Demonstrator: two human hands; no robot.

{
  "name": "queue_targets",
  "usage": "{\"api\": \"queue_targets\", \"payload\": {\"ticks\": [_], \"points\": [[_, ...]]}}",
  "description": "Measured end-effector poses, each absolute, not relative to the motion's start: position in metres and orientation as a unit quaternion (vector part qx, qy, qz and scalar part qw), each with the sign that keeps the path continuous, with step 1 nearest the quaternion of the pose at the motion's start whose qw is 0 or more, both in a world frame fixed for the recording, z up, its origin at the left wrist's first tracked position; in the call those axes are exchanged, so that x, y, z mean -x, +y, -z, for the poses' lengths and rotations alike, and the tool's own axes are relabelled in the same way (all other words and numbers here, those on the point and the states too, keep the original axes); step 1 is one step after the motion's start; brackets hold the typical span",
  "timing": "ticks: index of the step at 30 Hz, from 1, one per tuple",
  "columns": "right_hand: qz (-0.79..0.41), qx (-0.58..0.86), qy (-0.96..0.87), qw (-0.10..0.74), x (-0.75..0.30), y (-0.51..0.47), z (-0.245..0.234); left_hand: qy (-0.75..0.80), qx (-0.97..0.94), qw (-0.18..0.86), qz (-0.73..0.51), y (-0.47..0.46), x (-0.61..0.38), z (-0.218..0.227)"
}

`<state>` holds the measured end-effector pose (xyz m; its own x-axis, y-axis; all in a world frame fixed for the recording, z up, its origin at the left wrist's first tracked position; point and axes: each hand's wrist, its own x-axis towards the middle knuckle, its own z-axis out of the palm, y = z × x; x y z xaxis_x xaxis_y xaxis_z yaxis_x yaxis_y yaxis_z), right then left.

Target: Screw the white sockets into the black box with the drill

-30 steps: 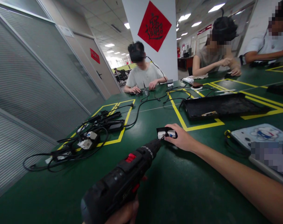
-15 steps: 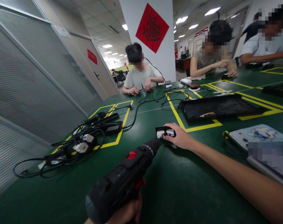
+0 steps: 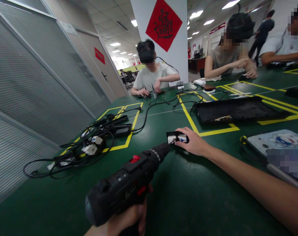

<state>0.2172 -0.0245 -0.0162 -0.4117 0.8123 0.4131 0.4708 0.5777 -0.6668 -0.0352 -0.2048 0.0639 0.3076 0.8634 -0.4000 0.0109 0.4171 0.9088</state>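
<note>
A black cordless drill (image 3: 129, 183) with red switches lies in my left hand (image 3: 126, 218), whose fingers are wrapped round its handle. Its chuck points away from me, and a thin bit reaches a small black piece with white blocks (image 3: 172, 139) standing on the green table. There is a spot of blue on one white block. My right hand (image 3: 192, 141) pinches this piece from its right side, thumb in front and fingers over the top. Whether the bit sits inside a screw or only touches the piece is too small to tell.
Black cables and adapters with white plugs (image 3: 91, 149) lie tangled at the left. Toward the right are a black tray (image 3: 242, 111) and a case with a cartoon print (image 3: 281, 141). Yellow tape (image 3: 219, 131) marks the table (image 3: 200, 196). Several people sit across it.
The view has shifted slightly, so most things appear a little farther right. The rear of the drill has swung slightly left and up; both hands keep their grip.
</note>
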Motion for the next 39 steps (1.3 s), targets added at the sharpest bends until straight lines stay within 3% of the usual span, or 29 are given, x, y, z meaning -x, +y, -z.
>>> {"api": "queue_targets", "payload": {"ticks": [39], "points": [[-0.250, 0.398, -0.807, 0.358, -0.218, -0.025, 0.013, 0.504, -0.458, 0.661, -0.314, -0.204, 0.037, -0.049]]}}
